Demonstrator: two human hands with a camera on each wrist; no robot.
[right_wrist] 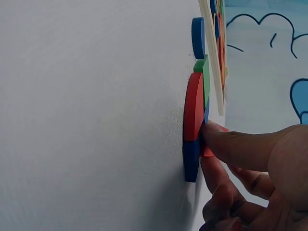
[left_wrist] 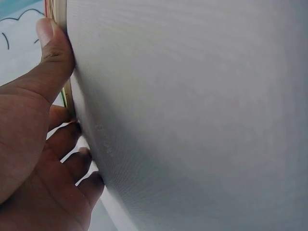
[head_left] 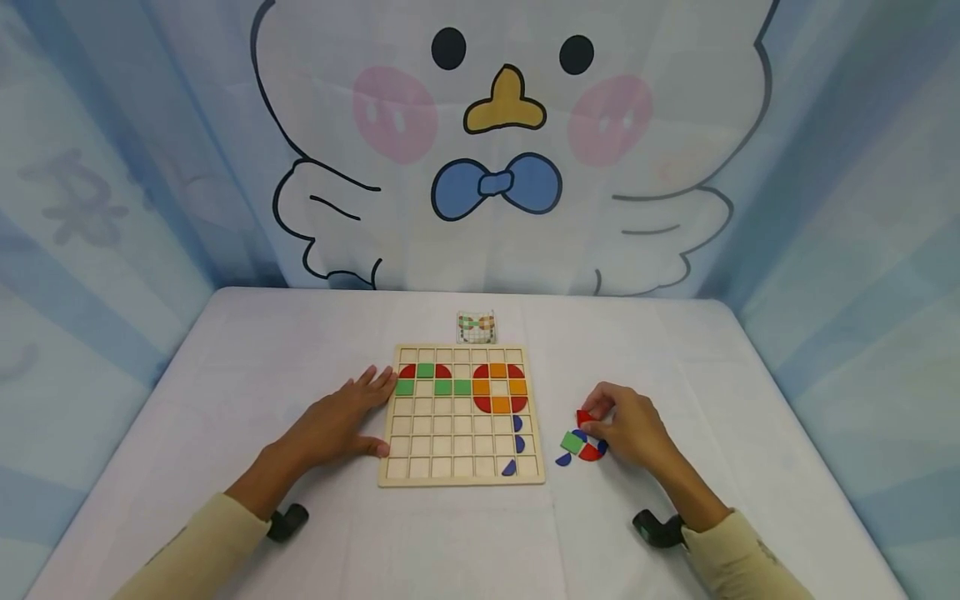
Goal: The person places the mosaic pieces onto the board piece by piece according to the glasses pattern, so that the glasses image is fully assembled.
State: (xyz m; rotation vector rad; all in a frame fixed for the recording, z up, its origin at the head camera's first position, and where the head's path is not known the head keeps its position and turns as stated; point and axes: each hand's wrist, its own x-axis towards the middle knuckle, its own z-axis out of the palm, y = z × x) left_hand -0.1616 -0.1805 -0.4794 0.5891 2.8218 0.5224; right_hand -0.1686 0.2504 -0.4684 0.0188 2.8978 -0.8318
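Observation:
A wooden grid board (head_left: 442,427) lies on the table, with red, green and orange pieces in its upper rows and several blue half-round pieces at lower right. My left hand (head_left: 333,427) rests at the board's left edge, fingers spread, thumb (left_wrist: 57,48) touching the rim. Right of the board, my right hand (head_left: 633,427) pinches a red piece (head_left: 582,416) between thumb and fingers. Under and beside it lie a green square (head_left: 572,442), a red quarter-round piece (head_left: 590,452) and blue half-rounds (head_left: 563,459). The fingers partly cover the pinched piece.
Just behind the board stands a small pattern card (head_left: 476,327) with a coloured grid picture. A white cloth covers the table (head_left: 315,550). Curtains with a cartoon print (head_left: 495,242) close off the back and sides.

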